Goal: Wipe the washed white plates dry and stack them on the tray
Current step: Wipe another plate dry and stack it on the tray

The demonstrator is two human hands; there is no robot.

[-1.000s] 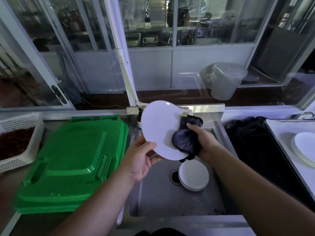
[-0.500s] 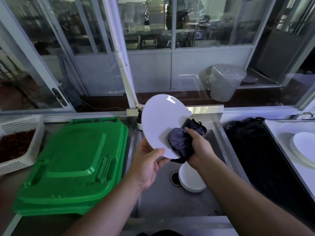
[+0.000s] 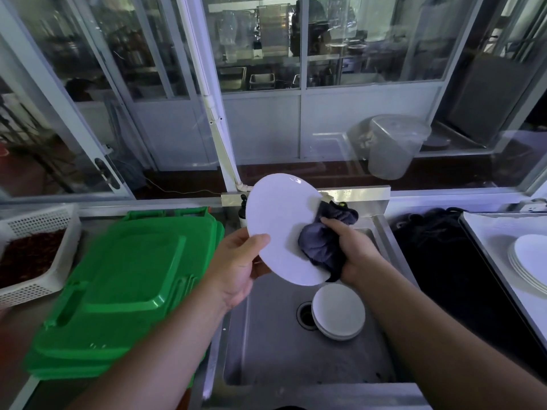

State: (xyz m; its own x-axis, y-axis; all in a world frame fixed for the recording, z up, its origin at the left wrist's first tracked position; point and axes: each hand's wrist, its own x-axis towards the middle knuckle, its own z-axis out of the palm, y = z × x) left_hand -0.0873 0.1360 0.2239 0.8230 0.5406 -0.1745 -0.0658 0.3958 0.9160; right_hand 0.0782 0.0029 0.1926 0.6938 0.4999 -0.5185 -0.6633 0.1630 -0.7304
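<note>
Over the steel sink (image 3: 266, 335), my left hand (image 3: 236, 267) pinches the tilted plate (image 3: 281, 229) by its lower-left rim while my right hand (image 3: 352, 253) clutches the cloth (image 3: 319, 247) against its right side, tray (image 3: 485, 232) off right.

White plate (image 3: 278, 223) held tilted above the sink

More plates (image 3: 339, 312) lie stacked at 5 o'clock below it; a stack (image 3: 529, 261) sits on the tray (image 3: 485, 232) at 3 o'clock.

Your dark cloth (image 3: 324, 244) hides the right part of the held plate (image 3: 281, 229). Right of the sink (image 3: 281, 362), the picture edge cuts the tray (image 3: 485, 232) and its plate stack (image 3: 529, 261). The green lids (image 3: 118, 288) look blurred.
</note>
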